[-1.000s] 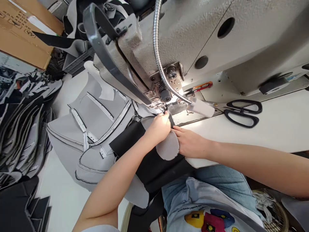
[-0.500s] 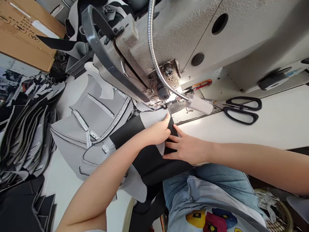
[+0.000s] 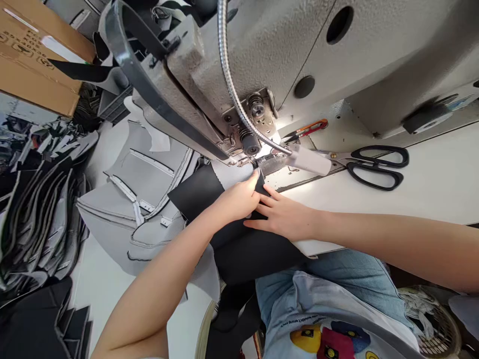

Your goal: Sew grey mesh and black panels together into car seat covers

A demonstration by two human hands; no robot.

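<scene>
My left hand (image 3: 241,199) is closed at the edge of a grey fabric piece (image 3: 229,173), its fingertips just in front of the sewing machine's presser foot (image 3: 254,163). Under it lies a larger piece of black fabric (image 3: 254,257), which hangs over the table edge towards my lap. My right hand (image 3: 284,215) rests with fingers spread on the black fabric, close beside the left. The sewing machine (image 3: 284,45) stands over the work, and its lamp lights the needle area. Left of my hands spread sewn grey panels (image 3: 149,164) with black-edged seams.
Black-handled scissors (image 3: 376,167) lie right of the needle, with red-handled snips (image 3: 309,129) behind them. Stacked grey pieces (image 3: 41,219) and folded black pieces (image 3: 33,319) fill the left side. A cardboard box (image 3: 41,60) stands at the back left, a wicker basket (image 3: 445,324) at lower right.
The grey and black fabric has moved further under the presser foot, and both hands have moved slightly up and left with it. The grey strip's lower end is now hidden.
</scene>
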